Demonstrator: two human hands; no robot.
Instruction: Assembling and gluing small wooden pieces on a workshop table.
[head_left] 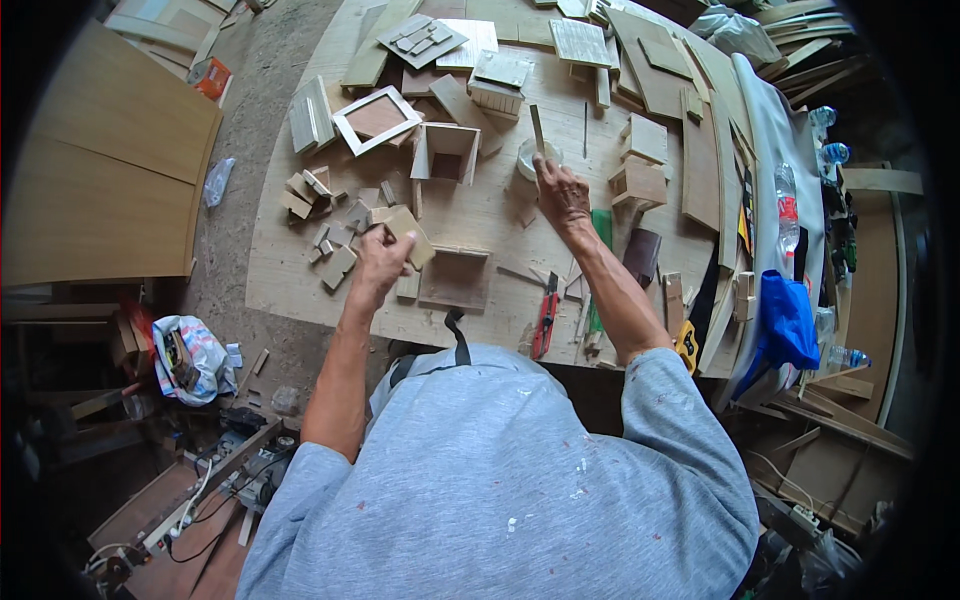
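My left hand (376, 266) grips a small flat piece of wood (412, 243), tilted above the left part of the workbench. A thin flat stick (537, 128) rises from the closed fingers of my right hand (565, 194). That hand is beside a round white container (525, 163), whose contents I cannot make out. Between my hands and my body lies an open wooden box (456, 280) near the bench's front edge. Farther back stands another open wooden box (446, 155). Small wood blocks (338, 266) lie scattered left of my left hand.
A red utility knife (546, 316) lies at the front edge, with a yellow-handled saw (687, 345) to its right. Small wooden boxes (638, 184) and long boards (707, 165) occupy the right side. A white frame (345, 128) rests at the back left. Plastic bottles (787, 205) are far right.
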